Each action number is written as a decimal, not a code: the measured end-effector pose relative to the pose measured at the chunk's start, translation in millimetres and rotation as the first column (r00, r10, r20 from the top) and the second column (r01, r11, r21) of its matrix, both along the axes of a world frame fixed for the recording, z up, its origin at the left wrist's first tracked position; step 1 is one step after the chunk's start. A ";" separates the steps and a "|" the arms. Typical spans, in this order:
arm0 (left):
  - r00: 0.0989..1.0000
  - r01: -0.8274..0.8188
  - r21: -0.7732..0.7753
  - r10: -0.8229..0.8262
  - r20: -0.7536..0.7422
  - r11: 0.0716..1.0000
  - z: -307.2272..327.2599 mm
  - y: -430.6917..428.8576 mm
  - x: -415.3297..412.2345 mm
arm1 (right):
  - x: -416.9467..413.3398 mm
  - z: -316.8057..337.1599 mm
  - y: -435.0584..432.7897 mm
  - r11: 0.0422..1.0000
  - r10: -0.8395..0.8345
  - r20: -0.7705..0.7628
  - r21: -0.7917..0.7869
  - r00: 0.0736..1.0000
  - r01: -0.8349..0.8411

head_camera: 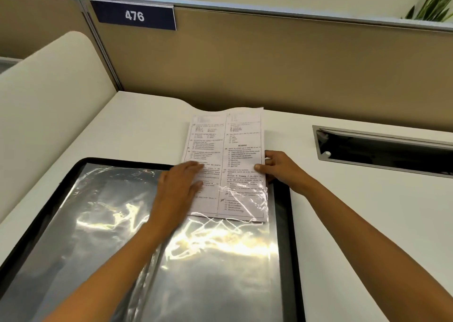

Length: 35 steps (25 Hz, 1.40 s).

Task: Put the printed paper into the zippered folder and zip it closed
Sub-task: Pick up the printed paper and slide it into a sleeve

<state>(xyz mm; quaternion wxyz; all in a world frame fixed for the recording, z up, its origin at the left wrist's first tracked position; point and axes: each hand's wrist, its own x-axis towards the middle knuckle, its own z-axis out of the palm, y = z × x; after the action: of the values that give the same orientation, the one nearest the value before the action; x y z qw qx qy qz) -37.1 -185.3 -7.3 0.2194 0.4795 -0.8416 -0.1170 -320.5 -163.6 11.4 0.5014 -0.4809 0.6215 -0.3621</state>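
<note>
The zippered folder (284, 223) lies open on the white desk, black-edged, with shiny clear plastic sleeves (117, 236) inside. The printed paper (235, 150) has its lower part tucked under the plastic of the right-hand sleeve, and its upper half sticks out past the folder's far edge onto the desk. My left hand (179, 186) lies flat, fingers spread, on the sleeve and the paper's left side. My right hand (279, 167) pinches the paper's right edge, thumb on top. The zipper pull is not visible.
A recessed cable tray (382, 150) with a grey frame is set into the desk at the right. A tan partition (269, 64) bearing a blue "476" sign (134, 15) closes the back. A cream curved divider (49, 101) stands at the left.
</note>
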 end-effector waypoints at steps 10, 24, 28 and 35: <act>0.960 0.126 0.038 -0.131 0.246 0.991 -10.1 43.3 -12.2 | 4.7 -5.7 -43.2 0.932 -0.352 -0.080 0.057 0.932 0.357; 0.955 0.114 0.076 -0.131 0.266 0.991 -8.7 43.4 -13.2 | -11.6 13.8 -31.4 0.986 -0.099 -0.041 0.128 0.994 0.103; 0.958 0.123 0.088 -0.142 0.249 0.988 -7.3 43.9 -14.2 | -5.9 6.8 -59.7 0.953 -0.302 -0.047 0.024 0.952 0.303; 0.951 0.123 0.079 -0.141 0.275 0.989 -7.9 40.3 -13.1 | -5.5 15.4 -60.1 1.000 -0.011 -0.134 -0.030 0.991 0.007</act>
<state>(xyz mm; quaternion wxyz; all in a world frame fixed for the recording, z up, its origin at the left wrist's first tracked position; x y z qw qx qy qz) -50.2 -145.0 -15.2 0.0752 0.4404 -0.8903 -0.0882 -326.0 -223.7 26.8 0.4496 -0.5090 0.6505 -0.3402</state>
